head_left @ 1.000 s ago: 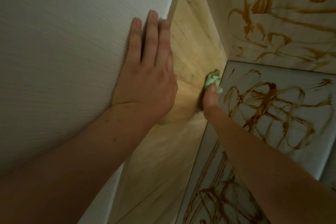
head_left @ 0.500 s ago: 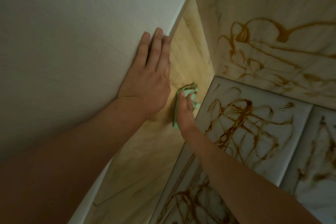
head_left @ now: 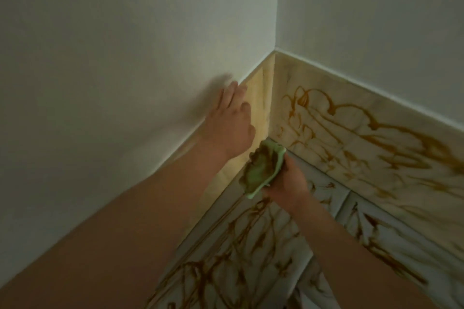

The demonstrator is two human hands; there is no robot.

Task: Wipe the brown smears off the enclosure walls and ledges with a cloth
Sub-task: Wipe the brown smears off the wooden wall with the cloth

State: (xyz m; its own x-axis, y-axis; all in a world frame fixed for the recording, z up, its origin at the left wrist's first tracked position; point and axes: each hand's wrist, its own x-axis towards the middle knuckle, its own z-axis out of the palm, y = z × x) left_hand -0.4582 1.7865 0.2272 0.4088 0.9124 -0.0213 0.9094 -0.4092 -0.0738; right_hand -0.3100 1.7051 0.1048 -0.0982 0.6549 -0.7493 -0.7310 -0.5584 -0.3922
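while right grip [head_left: 286,184] holds it, green cloth [head_left: 261,170] bunched, stained brown

We're indoors, peering down into the corner of a tiled enclosure. It reads as a home washroom or shower nook, though nothing here settles which. Plain white walls [head_left: 125,32] meet at the corner with a thin white trim strip [head_left: 351,83] under them. Below come glossy marble-look wall tiles [head_left: 339,138] and a flat tiled ledge [head_left: 271,238] with pale joints [head_left: 345,198] between its slabs. Brown smears [head_left: 411,155] scrawl over tiles and ledge alike — all under dim, warm household light.
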